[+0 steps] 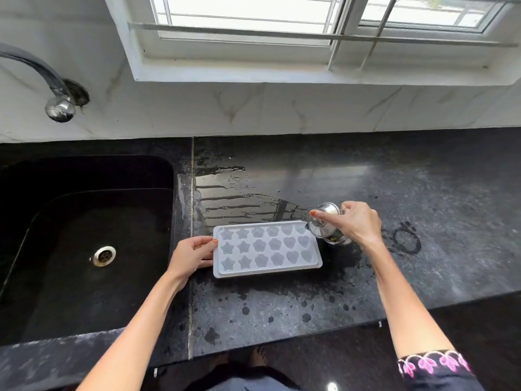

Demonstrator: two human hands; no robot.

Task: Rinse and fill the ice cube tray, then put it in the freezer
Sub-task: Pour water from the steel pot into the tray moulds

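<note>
Right at the bottom, bare feet [258, 355] stand on the dark floor just behind the counter's front edge [310, 333]. On the near strip of the black stone counter [282, 306] lie only scattered wet drops, open surface from the sink seam across to the right.

Up from there, the ice cube tray [267, 247] lies flat on the counter, long side running left to right, its left end just beside the seam by the sink. Stars, flowers and hearts fill its three rows. The left hand [189, 256] grips the tray's left short edge, thumb on top of the rim, fingers curled beneath. The right hand [357, 225] is wrapped around a small steel pot [328, 224], tipped on its side with its mouth over the tray's far right corner; the forefinger lies along the top. Whether water is running out, I cannot tell.

To the left, the black sink [33, 249] sits deep, drain [103, 255] in the middle. To the right, wide bare counter with one ring-shaped water mark [404, 240].

Beyond the tray, a shiny puddle [239, 198] spreads toward the marble backsplash [282, 108]. The tap [53, 88] curves out of the wall over the sink, and the window [310, 21] runs above.
</note>
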